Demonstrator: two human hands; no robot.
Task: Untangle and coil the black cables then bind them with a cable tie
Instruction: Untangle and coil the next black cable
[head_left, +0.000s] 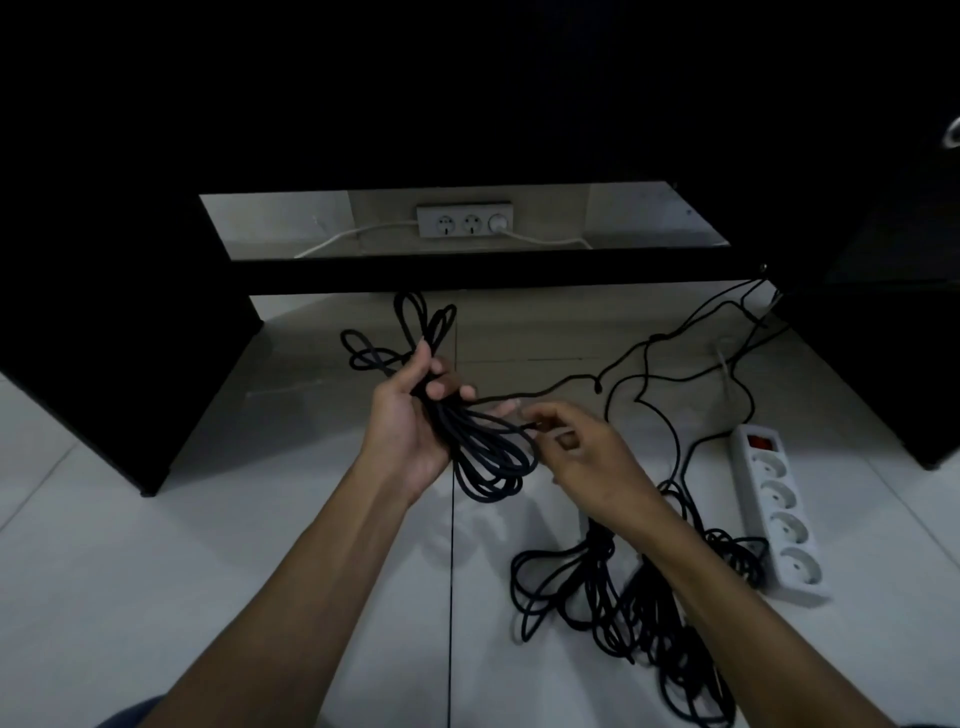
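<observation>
I see the coil of black cable (483, 447) held up over the floor at the centre of my view, its loops sticking out at 12 o'clock above the fist and hanging down at 5 o'clock below it. My left hand (415, 415) grips the coil round its middle, fingers (441, 387) curled tight over the strands. My right hand (587, 457) sits just beside it at 3 o'clock, its fingers loosely bent with thumb and forefinger closed together on a thin strand at the edge of the coil; the frame is blurred there, so I cannot tell more of the pinch.

From the coil a loose cable (644, 364) runs off toward 2 o'clock to the dark furniture (883, 338). At 5 o'clock a tangled pile of cable (623, 597) lies on the white tile floor (208, 571), partly hidden under my right forearm. A white power strip (774, 514) with a red switch lies just beside that pile at 4 o'clock. At 12 o'clock, a wall socket (464, 221) with white cords sits behind a dark shelf.
</observation>
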